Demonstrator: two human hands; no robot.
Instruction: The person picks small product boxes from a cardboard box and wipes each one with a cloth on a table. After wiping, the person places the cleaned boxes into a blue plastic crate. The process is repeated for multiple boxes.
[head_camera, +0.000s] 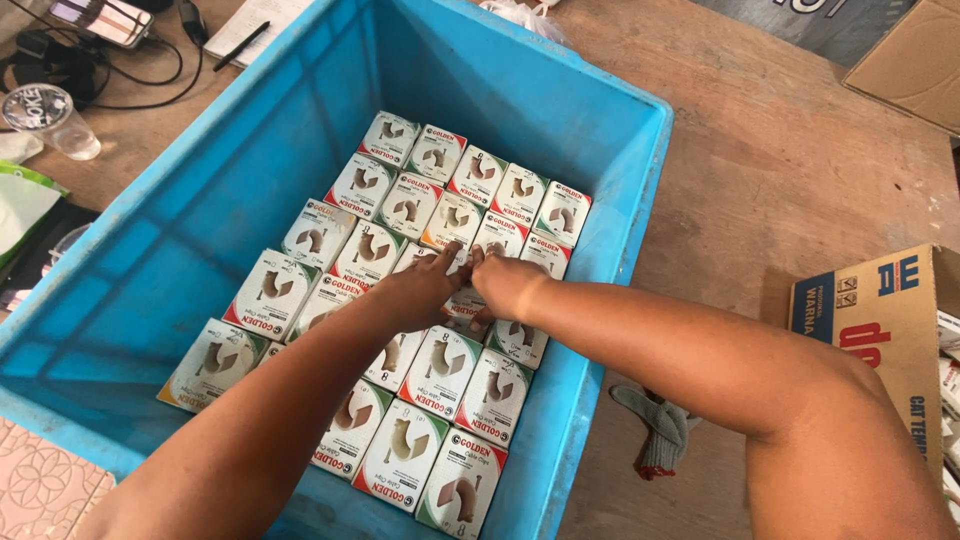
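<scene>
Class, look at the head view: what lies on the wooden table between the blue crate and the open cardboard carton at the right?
A grey work glove lies between the blue crate and the cardboard carton.

**Camera placement: single head-worn view**

One view only, worn on the person's head, looking steeply down and forward along both forearms into a large blue plastic crate (620, 180). Close range: the crate fills most of the frame. A worn wooden tabletop (780, 170) shows along the right and upper edges.
</scene>
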